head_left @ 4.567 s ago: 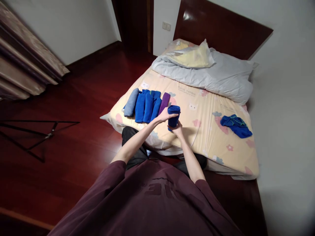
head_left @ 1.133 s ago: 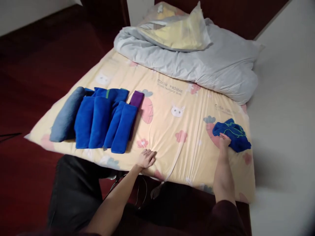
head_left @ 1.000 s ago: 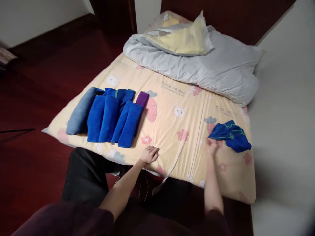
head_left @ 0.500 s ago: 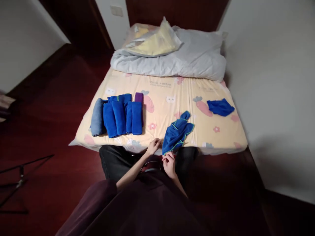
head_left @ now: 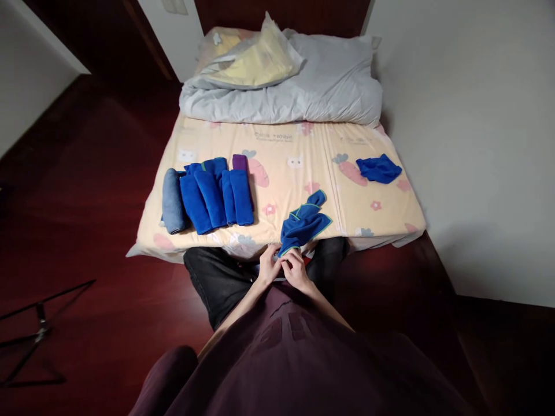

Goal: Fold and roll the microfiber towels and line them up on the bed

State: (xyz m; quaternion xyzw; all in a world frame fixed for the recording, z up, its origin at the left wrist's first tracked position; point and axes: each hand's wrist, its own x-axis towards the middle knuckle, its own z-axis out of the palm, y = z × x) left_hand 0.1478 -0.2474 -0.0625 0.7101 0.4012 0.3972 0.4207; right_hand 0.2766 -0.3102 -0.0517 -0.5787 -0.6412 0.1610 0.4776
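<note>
Frame centre: green-edged blue cloth [head_left: 302, 224] | likely light, soft, limp; best held by hem | right hand [head_left: 295, 269] pinches near edge; left hand [head_left: 269, 267] adjoining, grip unclear

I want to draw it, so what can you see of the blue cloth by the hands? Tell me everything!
The cloth is blue with a thin green edge and looks soft. It is crumpled, not folded, lying slantwise on the bed. Its near end reaches the bed's edge, where the right hand pinches it; whether the left hand grips it too, I can't tell.
</note>
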